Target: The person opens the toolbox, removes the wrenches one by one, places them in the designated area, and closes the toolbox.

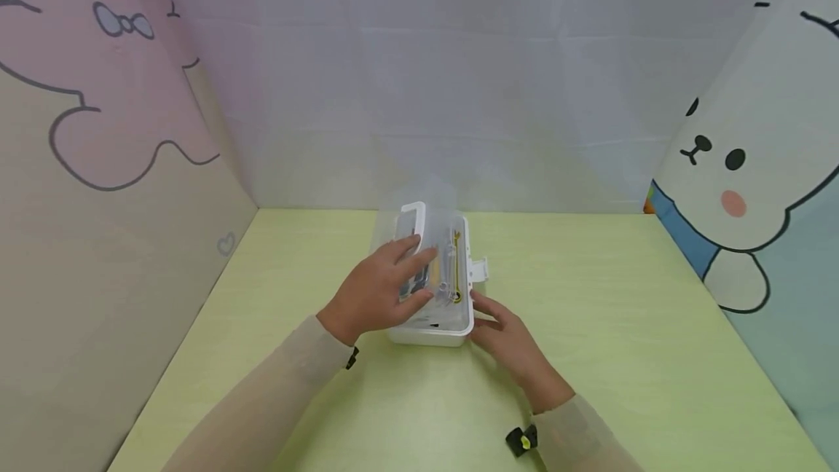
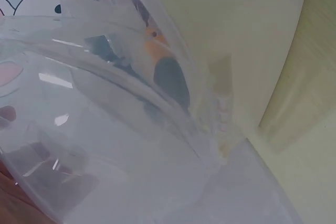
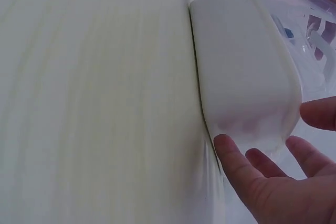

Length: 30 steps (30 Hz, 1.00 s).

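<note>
A white plastic box with a clear, hazy lid sits on the table. The lid is raised at a tilt, its white handle up at the far end. Against the lid my left hand lies with fingers spread. My right hand touches the box's near right corner; in the right wrist view the thumb is at the rim and fingertips rest low against the wall. Inside lie a yellow wrench-like tool and a clear strip beside it. An orange-and-dark tool shows blurred through the plastic.
A white latch sticks out from the box's right side. The pale yellow-green table meets a plain back curtain and side cloths with cartoon animals. A small black item is by the right cuff.
</note>
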### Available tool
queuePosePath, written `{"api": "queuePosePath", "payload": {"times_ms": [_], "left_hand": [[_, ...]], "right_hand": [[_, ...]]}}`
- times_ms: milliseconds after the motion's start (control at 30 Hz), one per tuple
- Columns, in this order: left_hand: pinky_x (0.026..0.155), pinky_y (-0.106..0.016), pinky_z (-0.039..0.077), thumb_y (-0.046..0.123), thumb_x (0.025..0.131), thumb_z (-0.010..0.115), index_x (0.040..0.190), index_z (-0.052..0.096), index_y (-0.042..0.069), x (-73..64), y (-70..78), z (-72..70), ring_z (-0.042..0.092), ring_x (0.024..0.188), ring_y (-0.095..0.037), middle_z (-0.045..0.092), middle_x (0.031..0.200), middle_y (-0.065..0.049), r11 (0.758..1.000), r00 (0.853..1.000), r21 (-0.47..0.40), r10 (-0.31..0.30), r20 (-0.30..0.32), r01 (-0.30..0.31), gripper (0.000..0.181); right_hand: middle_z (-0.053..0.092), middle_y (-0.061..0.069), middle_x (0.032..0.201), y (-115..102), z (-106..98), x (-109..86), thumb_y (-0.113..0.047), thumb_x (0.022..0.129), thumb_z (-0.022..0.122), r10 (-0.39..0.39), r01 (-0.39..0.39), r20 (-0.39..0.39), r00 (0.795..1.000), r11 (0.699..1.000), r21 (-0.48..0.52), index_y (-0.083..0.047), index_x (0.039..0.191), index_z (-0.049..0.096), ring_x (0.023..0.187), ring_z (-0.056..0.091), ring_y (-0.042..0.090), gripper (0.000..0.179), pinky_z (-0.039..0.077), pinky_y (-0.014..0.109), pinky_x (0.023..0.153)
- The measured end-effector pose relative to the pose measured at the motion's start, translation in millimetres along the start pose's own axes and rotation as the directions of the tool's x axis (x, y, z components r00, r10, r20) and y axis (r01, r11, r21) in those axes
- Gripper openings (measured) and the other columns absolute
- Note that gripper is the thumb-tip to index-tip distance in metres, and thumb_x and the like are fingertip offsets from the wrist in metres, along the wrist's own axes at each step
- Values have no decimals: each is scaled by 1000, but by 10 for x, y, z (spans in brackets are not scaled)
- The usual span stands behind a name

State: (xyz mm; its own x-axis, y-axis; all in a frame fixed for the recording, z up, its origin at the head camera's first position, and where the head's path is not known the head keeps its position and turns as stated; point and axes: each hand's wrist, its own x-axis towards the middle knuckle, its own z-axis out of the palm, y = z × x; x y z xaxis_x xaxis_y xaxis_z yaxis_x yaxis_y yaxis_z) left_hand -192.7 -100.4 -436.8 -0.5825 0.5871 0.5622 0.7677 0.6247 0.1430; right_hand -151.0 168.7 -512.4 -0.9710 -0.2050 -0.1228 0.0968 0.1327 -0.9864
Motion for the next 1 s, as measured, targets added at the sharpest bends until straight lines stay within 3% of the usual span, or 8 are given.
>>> {"api": "queuePosePath", "payload": {"times_ms": [267,467,667,800,1000], "left_hand": [[94,-47,54,45,97,65,143,61,14,18,8,-10,57,122,-35,59,139,-18,1000,1000,30,0,-4,0,56],[91,-45,56,41,95,68,141,61,14,7,-18,-15,58,119,-35,59,136,-18,1000,1000,26,1,-29,0,54],[90,-46,56,41,97,65,143,59,15,-17,-61,-37,57,120,-35,58,138,-17,1000,999,26,-14,-37,15,54],[91,-47,56,49,103,52,146,56,16,-41,-93,-74,55,123,-35,56,141,-16,999,998,2,-42,-41,42,54],[95,-51,53,57,106,37,145,55,13,-93,-169,-136,55,125,-34,55,141,-17,994,990,-78,-81,-117,72,62]], "right_hand": [[51,20,149,-47,25,-12,-12,99,69,13,-14,-37,999,999,-33,-13,155,49,127,59,36,59,51,41,98],[52,24,146,-75,64,6,-4,98,67,15,-13,-43,999,999,47,-7,155,47,124,60,37,60,53,43,97],[50,26,147,-94,87,22,-1,97,66,29,-25,-50,998,996,87,-6,155,46,123,60,38,61,54,45,95],[50,27,147,-110,93,28,1,97,65,32,-26,-57,998,995,98,-5,155,46,123,60,39,61,54,47,95],[48,29,146,-158,100,26,4,96,62,31,-24,-58,998,993,115,-2,155,44,122,60,40,61,54,48,94]]}}
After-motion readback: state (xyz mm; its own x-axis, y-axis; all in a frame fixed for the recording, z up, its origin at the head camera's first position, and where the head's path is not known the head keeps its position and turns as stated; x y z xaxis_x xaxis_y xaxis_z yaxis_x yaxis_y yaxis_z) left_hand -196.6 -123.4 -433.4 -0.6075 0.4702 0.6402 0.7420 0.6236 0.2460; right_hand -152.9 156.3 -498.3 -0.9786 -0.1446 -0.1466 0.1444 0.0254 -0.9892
